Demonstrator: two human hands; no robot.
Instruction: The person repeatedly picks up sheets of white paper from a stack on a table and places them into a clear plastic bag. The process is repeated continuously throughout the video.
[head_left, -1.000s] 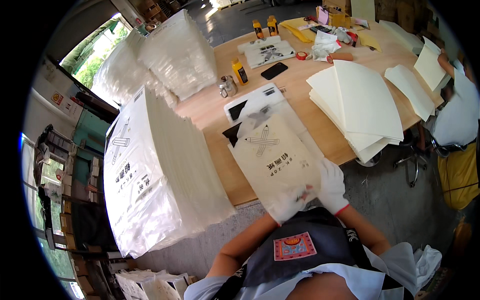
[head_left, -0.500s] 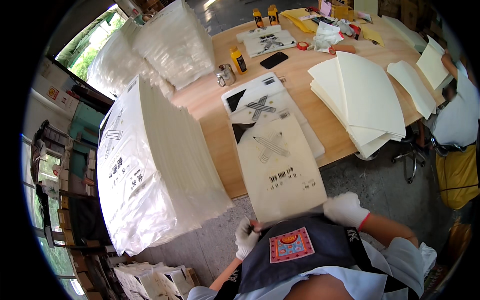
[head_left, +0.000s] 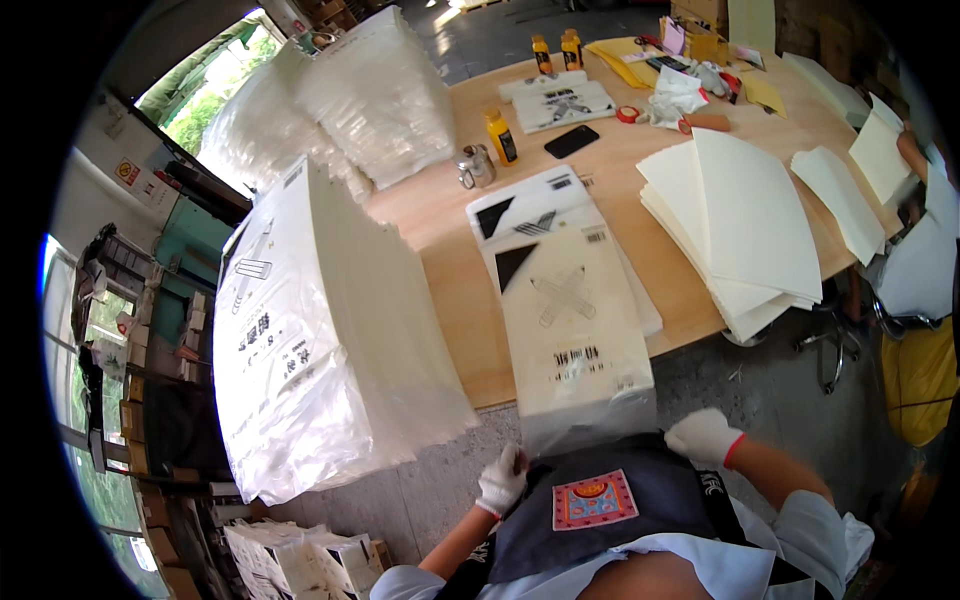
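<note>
A clear printed plastic bag [head_left: 590, 430] with a stack of cream paper [head_left: 575, 345] inside lies in front of me. Its upper part rests on the table, while the see-through end hangs past the edge toward my apron. At the left corner of that end, my left hand [head_left: 502, 482], in a white knit glove, is closed on the plastic. My right hand [head_left: 703, 437], gloved alike, has its fingers curled at the right corner; the film between its fingertips is hard to make out. Beneath the filled bag lie more printed plastic bags [head_left: 535, 190].
A tall stack of filled bags [head_left: 290, 340] stands at the left. Loose cream sheets [head_left: 755, 210] fan out on the table [head_left: 430, 210] at the right. A phone [head_left: 571, 141], a yellow bottle [head_left: 501, 138] and a metal pot [head_left: 475, 167] sit farther back. Someone's arm [head_left: 912, 155] handles paper at far right.
The paper stack now sits farther from my apron within the bag, so more clear film shows at the near end. My right hand has shifted slightly off the paper's corner. The view has shifted.
</note>
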